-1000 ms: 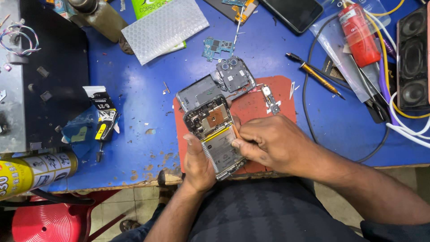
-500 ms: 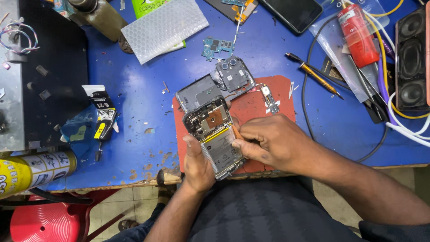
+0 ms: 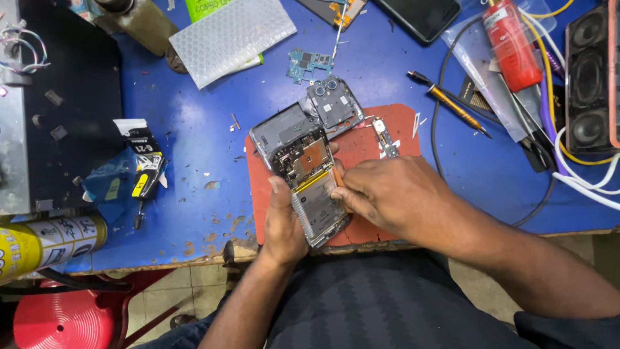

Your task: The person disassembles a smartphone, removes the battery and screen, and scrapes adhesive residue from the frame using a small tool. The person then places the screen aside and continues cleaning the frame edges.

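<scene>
- An opened phone (image 3: 303, 174), back cover off, lies tilted on a red work mat (image 3: 381, 139) near the front edge of a blue bench top (image 3: 200, 155); its circuit board and silver battery face up
- The left hand (image 3: 284, 220) cups the phone's lower left side from beneath, thumb laid along the edge, closed on it
- The right hand (image 3: 394, 194) comes in from the right, fingertips pinched on a small orange tool (image 3: 338, 179) that touches the phone's right edge beside the battery
- Just above the phone, a grey camera-frame piece (image 3: 334, 103) rests partly on the mat; a small blue-green circuit board (image 3: 309, 63) lies beyond it on the bare bench
- A narrow flex part (image 3: 385, 137) sits on the mat's upper right
- The bench paint is scratched and chipped, worn to brown near the front edge, with specks and tiny screws scattered about
- At the left stands a black metal box (image 3: 71, 97), with a blue packet and a small black tube (image 3: 145, 174) just beside it, and a yellow spray can (image 3: 45, 239) lying at the corner
- A sheet of bubble wrap (image 3: 232, 35) lies at the top, well apart from the mat
- To the right lie an orange-handled screwdriver (image 3: 452, 106), a red bottle (image 3: 510, 42) on a clear plastic bag, a dark cable, white and yellow wires, and a black speaker (image 3: 591, 77)
- Below the bench edge a red stool (image 3: 64, 320) and tiled floor show
</scene>
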